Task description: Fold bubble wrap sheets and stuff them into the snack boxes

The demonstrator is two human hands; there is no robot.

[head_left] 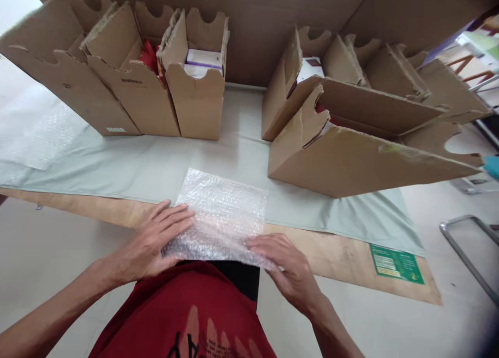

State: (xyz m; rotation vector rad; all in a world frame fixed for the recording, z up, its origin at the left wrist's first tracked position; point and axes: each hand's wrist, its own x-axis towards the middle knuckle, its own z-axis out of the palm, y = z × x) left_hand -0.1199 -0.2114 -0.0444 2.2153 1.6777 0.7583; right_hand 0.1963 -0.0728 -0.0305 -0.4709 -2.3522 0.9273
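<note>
At near edge of table [331, 249], bubble-wrap sheet [226, 204] laid partly over pale cloth [148, 163]. Left side covered by left hand [156, 241], fingers slightly spread; whether pinched by thumb cannot be told. Near right corner pinched by right hand [286, 259], fingers pressed together above thumb. Beyond, cardboard boxes [198, 108] set in two groups.

Bubble wrap [230, 204]: clear plastic, glossy, bumpy. Boxes [199, 108]: cardboard, matt faces, rough-cut edges. Tablecloth [234, 158]: cloth, matt, creased. Table edge [323, 249]: wood by look, low sheen. Shirt [202, 306]: cloth, matt. Bent tube [465, 255]: metal, smooth, shiny.
</note>
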